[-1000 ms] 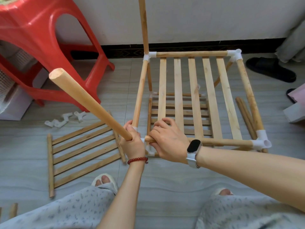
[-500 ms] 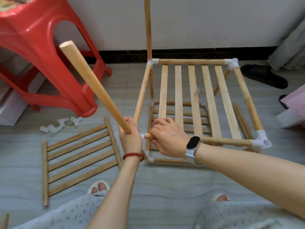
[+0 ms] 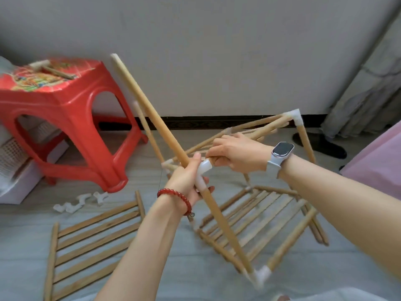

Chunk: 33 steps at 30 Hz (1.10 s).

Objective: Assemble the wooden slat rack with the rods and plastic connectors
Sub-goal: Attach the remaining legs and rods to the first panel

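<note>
The partly built wooden rack (image 3: 258,205) is tipped up off the floor, its slat shelves tilted. A long wooden rod (image 3: 149,114) slants up to the left from a white plastic corner connector (image 3: 204,168). My left hand (image 3: 188,181), with a red bead bracelet, is shut around that rod at the connector. My right hand (image 3: 236,155), wearing a white watch, grips the rack's top rail just right of the connector. Another white connector (image 3: 262,273) caps the near lower corner, and one more (image 3: 296,116) the far top corner.
A loose slat panel (image 3: 91,240) lies on the floor at lower left. Spare white connectors (image 3: 80,202) sit near a red plastic stool (image 3: 65,118) that carries a small mallet (image 3: 52,69). Black slippers (image 3: 321,146) and a curtain (image 3: 364,88) are at right.
The rack has been tipped up from lying flat and turned. The rod in my left hand has swung steeper, and the view has lifted toward the wall.
</note>
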Available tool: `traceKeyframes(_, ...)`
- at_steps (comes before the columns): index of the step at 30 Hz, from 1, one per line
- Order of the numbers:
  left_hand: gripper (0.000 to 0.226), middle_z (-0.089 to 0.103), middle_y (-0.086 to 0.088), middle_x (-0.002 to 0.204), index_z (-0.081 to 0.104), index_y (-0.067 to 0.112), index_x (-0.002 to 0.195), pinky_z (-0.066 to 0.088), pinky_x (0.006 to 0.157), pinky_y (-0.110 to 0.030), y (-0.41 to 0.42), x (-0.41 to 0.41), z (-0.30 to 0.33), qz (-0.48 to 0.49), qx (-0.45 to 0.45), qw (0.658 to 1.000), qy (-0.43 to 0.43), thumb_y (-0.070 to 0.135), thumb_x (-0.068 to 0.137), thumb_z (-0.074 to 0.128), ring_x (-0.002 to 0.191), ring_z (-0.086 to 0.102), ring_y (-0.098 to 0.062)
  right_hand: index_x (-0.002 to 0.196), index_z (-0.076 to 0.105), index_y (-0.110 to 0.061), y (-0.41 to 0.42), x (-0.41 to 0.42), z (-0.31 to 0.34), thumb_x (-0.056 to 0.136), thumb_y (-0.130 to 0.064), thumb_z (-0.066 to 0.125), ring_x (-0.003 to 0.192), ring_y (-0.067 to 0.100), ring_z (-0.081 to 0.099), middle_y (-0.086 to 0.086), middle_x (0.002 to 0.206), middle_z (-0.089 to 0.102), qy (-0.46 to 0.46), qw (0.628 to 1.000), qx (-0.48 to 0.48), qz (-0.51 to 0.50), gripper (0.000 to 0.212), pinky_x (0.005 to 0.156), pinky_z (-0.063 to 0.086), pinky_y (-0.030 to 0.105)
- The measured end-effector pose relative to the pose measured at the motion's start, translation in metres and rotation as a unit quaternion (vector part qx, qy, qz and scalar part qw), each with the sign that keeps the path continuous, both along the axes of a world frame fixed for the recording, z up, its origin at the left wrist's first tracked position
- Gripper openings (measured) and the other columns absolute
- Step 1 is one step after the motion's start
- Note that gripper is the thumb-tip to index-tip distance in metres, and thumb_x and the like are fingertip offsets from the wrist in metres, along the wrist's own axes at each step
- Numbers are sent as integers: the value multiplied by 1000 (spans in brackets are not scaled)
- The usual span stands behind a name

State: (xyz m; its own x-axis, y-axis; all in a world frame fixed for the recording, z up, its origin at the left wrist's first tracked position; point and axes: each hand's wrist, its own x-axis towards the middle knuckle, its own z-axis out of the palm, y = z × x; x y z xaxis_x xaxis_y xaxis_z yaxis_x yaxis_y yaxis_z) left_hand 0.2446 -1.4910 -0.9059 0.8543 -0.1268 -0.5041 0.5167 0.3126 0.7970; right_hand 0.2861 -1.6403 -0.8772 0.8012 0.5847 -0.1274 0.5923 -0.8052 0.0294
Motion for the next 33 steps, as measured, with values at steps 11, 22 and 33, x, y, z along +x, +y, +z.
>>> traceKeyframes(11, 33, 52, -18, 98, 48, 7, 113, 54, 59, -54, 4, -28, -54, 147, -271, 930, 201, 36, 97, 44, 80, 55, -26, 128, 55, -22, 32, -9, -62, 92, -6, 47, 132, 15, 32, -5, 134, 49, 51, 994, 91, 20, 41, 96, 40, 41)
traceKeyframes(22, 40, 62, -16, 88, 53, 11, 89, 53, 66, -38, 14, -67, -65, 47, -5, 979, 197, 50, 94, 45, 78, 62, -29, 127, 46, -10, 33, -40, -97, 99, -19, 33, 97, 24, 60, 9, 112, 62, 190, 849, 375, -319, 33, 85, 48, 36)
traceKeyframes(33, 47, 63, -3, 102, 61, 18, 97, 34, 88, -37, 26, -45, -54, -205, 706, 658, -162, 37, 100, 19, 102, 54, -26, 64, 48, -16, 20, -62, -88, 100, -34, 20, 54, 18, 56, 0, 58, 61, 264, 929, 99, -238, 49, 76, 50, 36)
